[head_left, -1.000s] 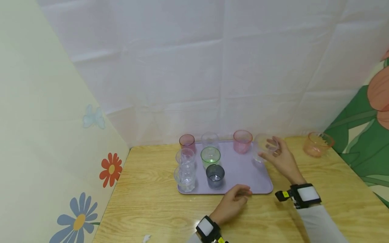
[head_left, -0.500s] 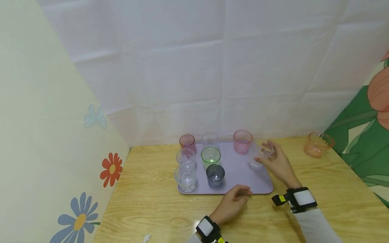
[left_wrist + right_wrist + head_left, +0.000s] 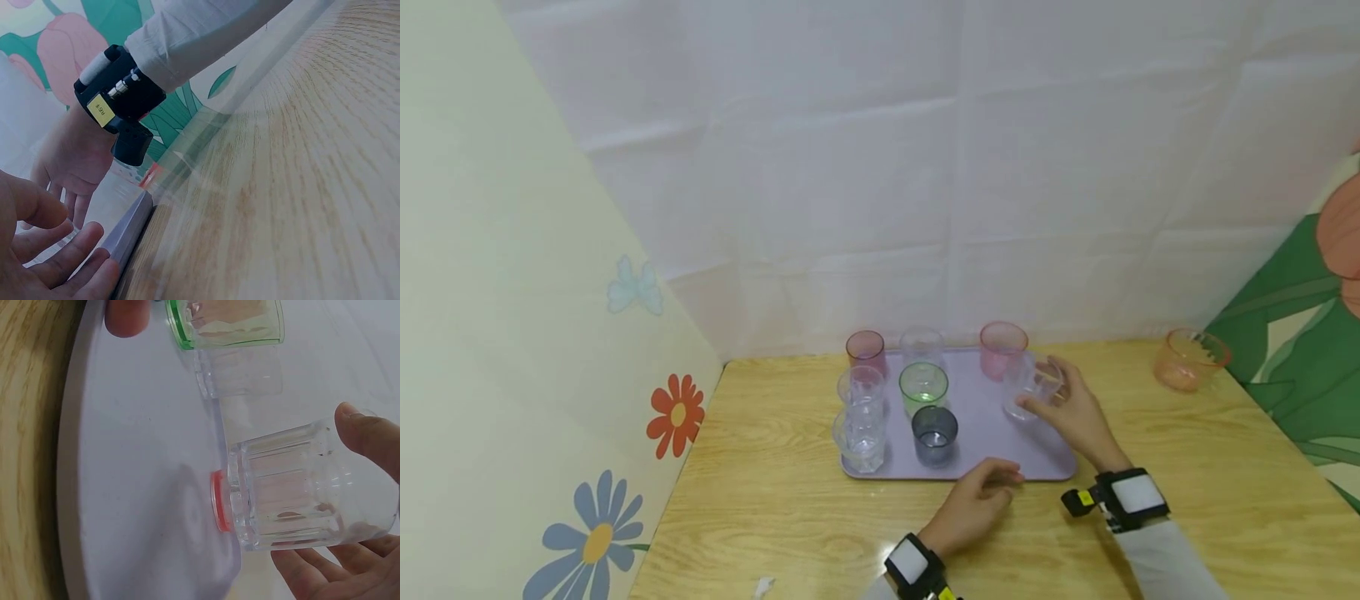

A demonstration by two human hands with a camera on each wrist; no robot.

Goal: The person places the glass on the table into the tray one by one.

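In the head view my right hand point(image 3: 1078, 421) grips a clear glass point(image 3: 1026, 398) between thumb and fingers, over the right part of the lilac tray point(image 3: 988, 446). The right wrist view shows this ribbed glass point(image 3: 284, 487) with its base slightly above the tray and a shadow below. My left hand point(image 3: 973, 508) lies at the tray's front edge, fingers loosely bent and holding nothing. On the tray stand a pink glass point(image 3: 1003, 357), a green-rimmed glass point(image 3: 923, 392), a smoky grey glass point(image 3: 935, 440), a dark red glass point(image 3: 866, 354) and several clear glasses point(image 3: 861, 446).
An orange glass point(image 3: 1186, 367) stands on the wooden table point(image 3: 760, 500) at the back right. A white cloth point(image 3: 842, 167) hangs behind the table. A small white scrap point(image 3: 763, 587) lies near the front. Painted walls flank both sides.
My right hand has carried the clear glass leftward and toward me, from the tray's right back edge to further over the tray. The left hand has stayed in place.
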